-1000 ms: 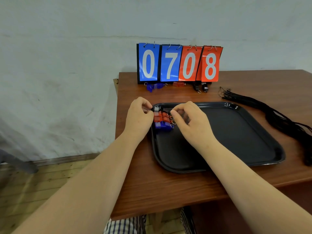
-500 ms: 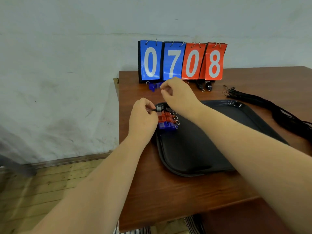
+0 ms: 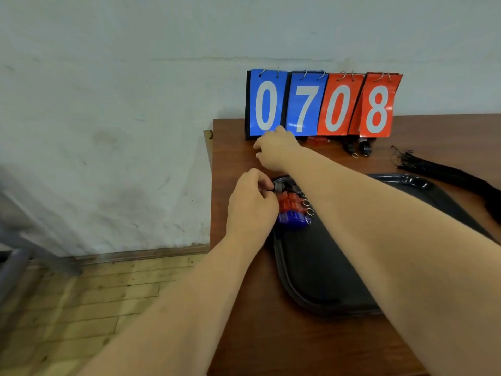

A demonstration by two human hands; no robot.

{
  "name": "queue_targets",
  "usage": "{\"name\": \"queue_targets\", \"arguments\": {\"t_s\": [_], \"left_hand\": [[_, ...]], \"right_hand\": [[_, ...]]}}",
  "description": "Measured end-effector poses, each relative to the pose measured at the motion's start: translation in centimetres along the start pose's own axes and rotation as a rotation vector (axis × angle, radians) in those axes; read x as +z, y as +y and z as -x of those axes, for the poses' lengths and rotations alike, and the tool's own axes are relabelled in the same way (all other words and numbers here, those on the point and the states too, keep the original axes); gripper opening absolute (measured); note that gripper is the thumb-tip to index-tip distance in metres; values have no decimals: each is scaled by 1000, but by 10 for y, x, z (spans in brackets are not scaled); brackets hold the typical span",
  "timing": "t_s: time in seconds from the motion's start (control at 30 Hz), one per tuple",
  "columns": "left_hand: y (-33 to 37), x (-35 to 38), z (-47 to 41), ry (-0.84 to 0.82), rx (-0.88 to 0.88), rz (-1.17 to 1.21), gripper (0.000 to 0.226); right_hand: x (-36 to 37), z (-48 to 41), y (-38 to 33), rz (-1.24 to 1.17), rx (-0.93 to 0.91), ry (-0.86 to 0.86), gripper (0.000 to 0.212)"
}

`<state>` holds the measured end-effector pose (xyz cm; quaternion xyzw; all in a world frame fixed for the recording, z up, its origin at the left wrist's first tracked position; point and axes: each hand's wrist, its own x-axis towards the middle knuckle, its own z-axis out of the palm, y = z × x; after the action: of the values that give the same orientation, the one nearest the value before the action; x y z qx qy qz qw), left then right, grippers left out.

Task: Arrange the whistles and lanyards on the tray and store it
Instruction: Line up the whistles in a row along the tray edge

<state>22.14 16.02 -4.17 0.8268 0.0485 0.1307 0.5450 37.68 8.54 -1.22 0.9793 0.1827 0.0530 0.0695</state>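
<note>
The table (image 3: 257, 335) is reddish-brown wood with a smooth, satin varnish. The tray (image 3: 401, 178) is black plastic, glossy along its rim and duller on its floor. In its far left corner the red whistles (image 3: 291, 203) and the blue whistle (image 3: 294, 219) are translucent, shiny plastic with bright metal split rings (image 3: 310, 212). The black whistle (image 3: 279, 187) beside them looks like opaque plastic. Towards the table's right edge the lanyards (image 3: 447, 173) are matt black cord. At the far edge the score cards (image 3: 306, 104) look glossy and smooth, hung on metal wire loops (image 3: 278, 71). The wall (image 3: 108, 131) is rough, matt painted plaster, and the floor (image 3: 95, 299) is worn wooden planks.
</note>
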Motion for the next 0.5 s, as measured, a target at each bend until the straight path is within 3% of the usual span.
{"name": "queue_targets", "arguments": {"t_s": [0.13, 0.4, 0.5], "left_hand": [[1, -1, 1, -1, -7, -1, 25], [2, 0, 0, 3, -29, -29, 24], [2, 0, 0, 3, -16, -33, 24]], "right_hand": [[-2, 9, 1, -127, 18, 91, 26], [-7, 27, 5, -365, 72, -14, 23], [-8, 33, 8, -525, 99, 35, 20]]}}
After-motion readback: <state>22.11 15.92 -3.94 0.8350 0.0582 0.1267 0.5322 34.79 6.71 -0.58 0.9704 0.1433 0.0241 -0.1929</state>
